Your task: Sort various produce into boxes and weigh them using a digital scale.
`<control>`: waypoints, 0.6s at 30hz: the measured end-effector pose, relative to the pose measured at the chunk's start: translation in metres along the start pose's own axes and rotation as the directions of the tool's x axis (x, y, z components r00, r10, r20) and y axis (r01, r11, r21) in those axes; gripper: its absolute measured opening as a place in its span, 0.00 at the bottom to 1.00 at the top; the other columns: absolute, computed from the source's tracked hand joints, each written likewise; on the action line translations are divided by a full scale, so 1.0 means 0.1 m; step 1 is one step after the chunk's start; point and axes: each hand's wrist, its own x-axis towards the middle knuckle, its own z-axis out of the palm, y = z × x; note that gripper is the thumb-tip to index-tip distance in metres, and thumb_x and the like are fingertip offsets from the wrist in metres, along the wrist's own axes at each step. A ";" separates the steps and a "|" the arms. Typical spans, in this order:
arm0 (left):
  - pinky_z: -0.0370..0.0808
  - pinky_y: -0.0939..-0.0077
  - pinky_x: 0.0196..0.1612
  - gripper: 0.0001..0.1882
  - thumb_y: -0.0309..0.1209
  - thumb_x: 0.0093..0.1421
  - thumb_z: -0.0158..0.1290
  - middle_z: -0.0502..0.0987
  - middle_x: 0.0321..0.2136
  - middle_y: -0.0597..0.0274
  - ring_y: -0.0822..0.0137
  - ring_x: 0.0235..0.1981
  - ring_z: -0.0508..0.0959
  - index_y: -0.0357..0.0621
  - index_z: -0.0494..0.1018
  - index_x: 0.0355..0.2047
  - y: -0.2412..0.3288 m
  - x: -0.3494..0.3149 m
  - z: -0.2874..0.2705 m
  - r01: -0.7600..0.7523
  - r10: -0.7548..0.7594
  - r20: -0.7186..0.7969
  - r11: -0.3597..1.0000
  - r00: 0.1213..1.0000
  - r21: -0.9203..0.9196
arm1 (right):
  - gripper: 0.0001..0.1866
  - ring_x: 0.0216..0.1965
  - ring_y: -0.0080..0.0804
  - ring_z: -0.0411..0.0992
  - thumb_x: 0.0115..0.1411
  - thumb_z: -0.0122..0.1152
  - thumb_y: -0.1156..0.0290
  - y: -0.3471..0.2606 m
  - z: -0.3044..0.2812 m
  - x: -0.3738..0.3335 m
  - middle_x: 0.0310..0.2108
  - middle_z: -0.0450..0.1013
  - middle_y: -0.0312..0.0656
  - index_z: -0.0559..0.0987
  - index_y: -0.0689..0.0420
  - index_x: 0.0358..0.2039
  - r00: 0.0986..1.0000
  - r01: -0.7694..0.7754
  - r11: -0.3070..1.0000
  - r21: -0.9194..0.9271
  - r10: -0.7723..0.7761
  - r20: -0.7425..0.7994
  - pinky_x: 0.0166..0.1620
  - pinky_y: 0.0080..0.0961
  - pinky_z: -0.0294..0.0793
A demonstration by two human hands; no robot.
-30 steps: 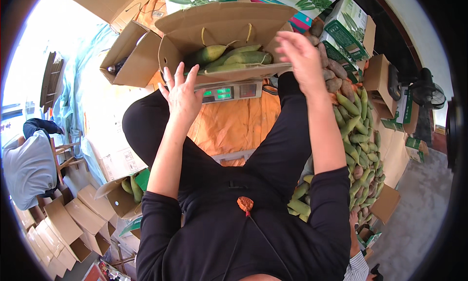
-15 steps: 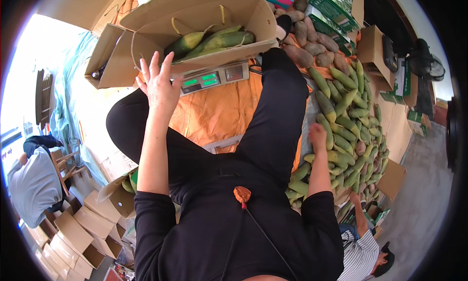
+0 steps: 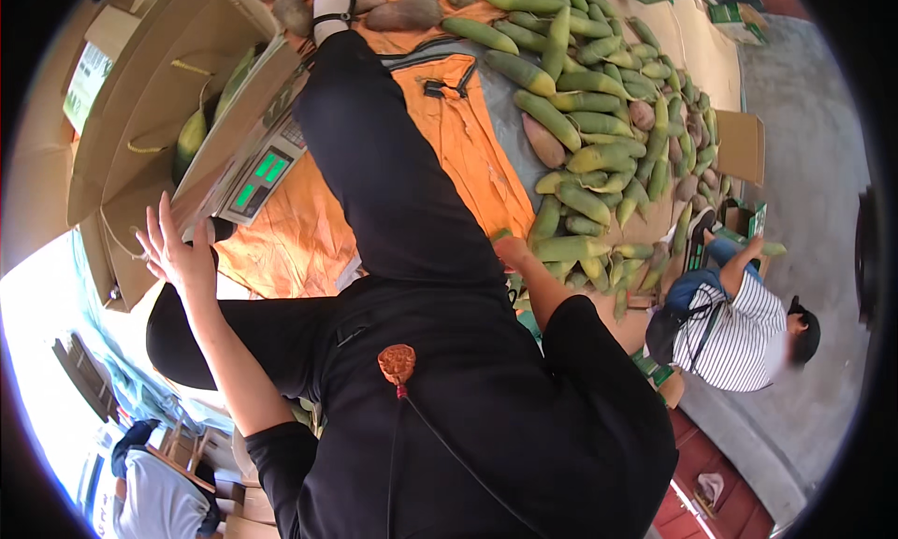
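Note:
My left hand is open, fingers spread, at the near corner of a cardboard box; whether the fingertips touch it I cannot tell. Inside the box, beside its yellow cord handles, lie large green radishes, partly hidden by the wall. The box rests on a scale with a lit green display. Beside my outstretched leg, my right hand is closed around what looks like a green radish; only its end shows past the fingers. That hand is at the near left edge of a heap of green radishes.
Brown-red tubers lie at the far side and among the heap. An orange sheet covers the floor around my legs. A person in a striped shirt is at the right; another in a light shirt sits at lower left.
The view has turned to the right, so the box and scale appear farther left. My right hand has moved from over the heap to its near edge beside my leg, with a green end now at its fingers.

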 end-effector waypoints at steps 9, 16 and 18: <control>0.44 0.35 0.63 0.36 0.37 0.55 0.58 0.55 0.65 0.64 0.48 0.68 0.46 0.71 0.58 0.63 0.11 0.03 0.04 0.002 -0.004 0.067 1.000 0.998 0.026 | 0.06 0.25 0.25 0.71 0.58 0.51 0.69 0.96 0.41 -0.27 0.25 0.73 0.32 0.78 0.50 0.32 0.948 -0.235 0.943 0.237 0.277 -0.160 0.27 0.32 0.72; 0.45 0.34 0.62 0.35 0.40 0.55 0.57 0.56 0.65 0.63 0.47 0.68 0.47 0.70 0.58 0.63 0.03 0.08 -0.08 0.001 -0.008 0.064 0.993 0.998 0.114 | 0.03 0.25 0.32 0.76 0.49 0.61 0.70 0.21 -0.22 -0.29 0.21 0.76 0.38 0.81 0.52 0.23 0.833 -0.369 0.926 0.083 0.369 -0.413 0.30 0.32 0.74; 0.45 0.33 0.61 0.35 0.40 0.55 0.57 0.56 0.65 0.63 0.46 0.67 0.47 0.69 0.58 0.63 0.02 0.06 -0.06 0.011 -0.019 0.066 0.993 0.998 0.114 | 0.03 0.27 0.35 0.77 0.47 0.62 0.69 0.01 -0.40 -0.30 0.21 0.76 0.40 0.82 0.54 0.23 0.941 -0.315 0.864 -0.393 0.231 -0.247 0.30 0.32 0.75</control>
